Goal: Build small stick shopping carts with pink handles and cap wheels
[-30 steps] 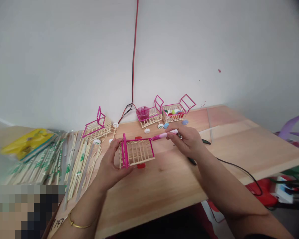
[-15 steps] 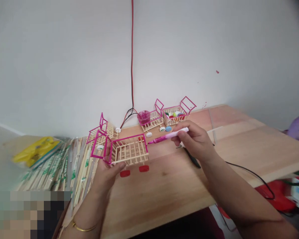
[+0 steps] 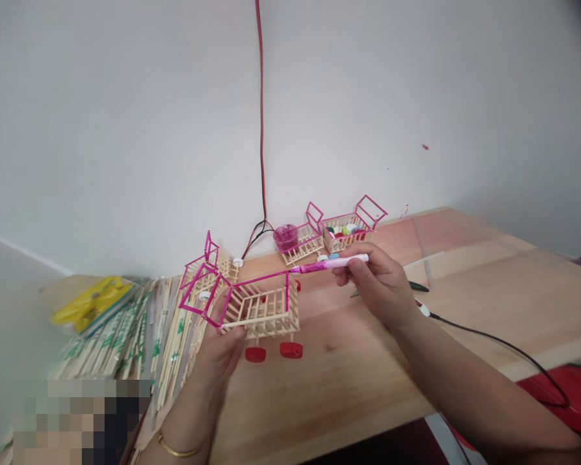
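My left hand (image 3: 225,349) grips a miniature shopping cart (image 3: 257,333) made of thin wooden sticks, with a pink handle frame, pink along parts of the top rim and red bottle-cap wheels. It is held up over the wooden table. Between the thumb and fingers of my right hand (image 3: 380,284) is a white-handled paintbrush (image 3: 339,262), stained pink toward its tip. That tip is at the far right corner of the cart's rim; whether it touches cannot be made out. A cup of pink paint (image 3: 285,238) stands behind.
Two similar carts, one holding coloured caps (image 3: 351,230), stand by the wall; another cart (image 3: 201,276) is at the left. Bundled wooden sticks (image 3: 111,339) and a yellow package (image 3: 91,302) lie left. A black cable (image 3: 484,334) crosses the table's right side.
The paintbrush has gone from beside the cart's right end to its far corner, tilting more level. The cart has tipped slightly, and the whole view has shifted a little.
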`<act>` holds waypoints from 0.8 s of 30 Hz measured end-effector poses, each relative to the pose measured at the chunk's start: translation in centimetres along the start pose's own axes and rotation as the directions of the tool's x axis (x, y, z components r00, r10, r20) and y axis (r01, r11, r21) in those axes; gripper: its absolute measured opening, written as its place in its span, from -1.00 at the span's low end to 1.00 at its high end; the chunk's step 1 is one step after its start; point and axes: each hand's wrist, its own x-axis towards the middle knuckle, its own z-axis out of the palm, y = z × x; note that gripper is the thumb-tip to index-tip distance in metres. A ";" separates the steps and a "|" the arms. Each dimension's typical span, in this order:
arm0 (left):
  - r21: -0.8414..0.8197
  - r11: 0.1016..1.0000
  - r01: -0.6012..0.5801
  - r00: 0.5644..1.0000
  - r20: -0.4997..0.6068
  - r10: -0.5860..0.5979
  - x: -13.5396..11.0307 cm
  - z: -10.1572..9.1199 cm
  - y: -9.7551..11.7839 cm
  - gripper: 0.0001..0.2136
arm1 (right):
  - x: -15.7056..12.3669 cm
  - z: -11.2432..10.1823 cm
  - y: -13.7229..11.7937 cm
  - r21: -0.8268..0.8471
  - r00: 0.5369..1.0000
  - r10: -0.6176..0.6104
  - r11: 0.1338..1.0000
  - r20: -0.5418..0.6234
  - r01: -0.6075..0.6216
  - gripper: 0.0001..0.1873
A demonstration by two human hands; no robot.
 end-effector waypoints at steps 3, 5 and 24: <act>0.023 1.000 -0.015 1.000 0.015 0.015 -0.1 0.2 0.0 -0.31 | -0.1 0.0 0.0 -0.026 1.000 -0.005 1.000 0.007 0.006 -0.84; 0.055 0.998 -0.020 0.999 0.028 0.019 -0.2 0.3 0.1 -0.32 | -0.1 -0.1 -0.1 -0.043 1.000 -0.002 0.999 0.008 0.002 -0.83; 0.046 0.999 -0.006 1.000 0.015 0.005 -0.1 1.1 0.6 -0.41 | -0.1 0.1 -0.3 -0.080 0.999 -0.037 0.996 0.010 0.038 -0.85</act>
